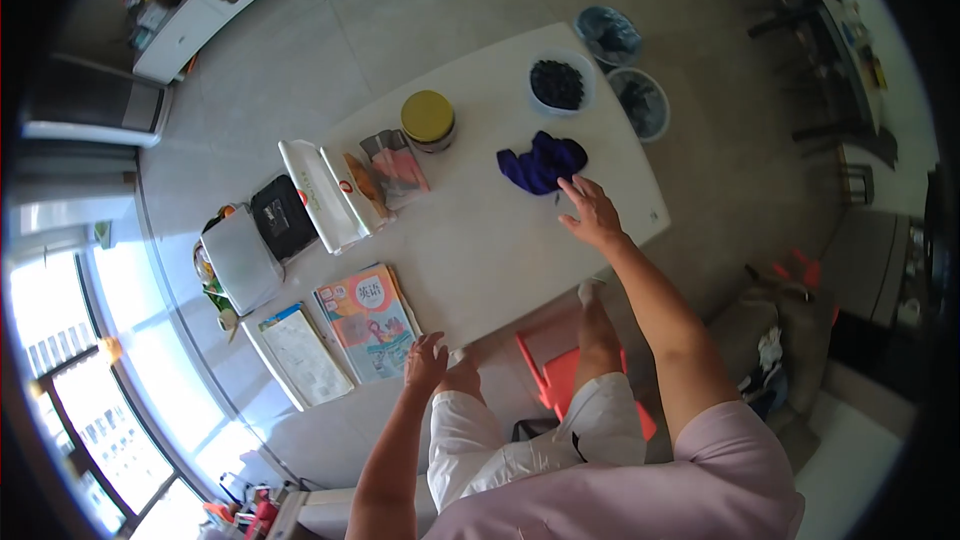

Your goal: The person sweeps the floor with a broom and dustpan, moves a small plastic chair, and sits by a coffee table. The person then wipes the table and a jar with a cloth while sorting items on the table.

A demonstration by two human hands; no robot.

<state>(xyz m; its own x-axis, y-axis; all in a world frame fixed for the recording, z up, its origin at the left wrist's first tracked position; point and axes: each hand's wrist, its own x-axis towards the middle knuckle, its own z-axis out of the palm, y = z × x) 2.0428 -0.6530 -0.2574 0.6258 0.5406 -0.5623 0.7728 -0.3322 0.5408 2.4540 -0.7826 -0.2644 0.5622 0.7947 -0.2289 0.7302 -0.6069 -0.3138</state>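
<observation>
My right hand (pixel 592 210) reaches over the table with its fingers spread and holds nothing. Its fingertips are at the near edge of a crumpled dark purple cloth (pixel 540 164); I cannot tell whether they touch it. At the table's near edge, my left hand (pixel 427 362) is empty, its fingers loosely bent and apart. Just left of it lies a colourful book (pixel 368 325), atop other books or papers. Beyond the cloth stands a clear tub (pixel 587 90) of small dark pieces (pixel 557 86).
A yellow-lidded jar (pixel 428 116), a plastic packet (pixel 398 165), a white rack-like item (pixel 325 198) and a black case (pixel 282 218) stand along the table (pixel 480 260). Two lined bins (pixel 640 105) adjoin its far right corner. A red stool (pixel 562 378) is beneath me.
</observation>
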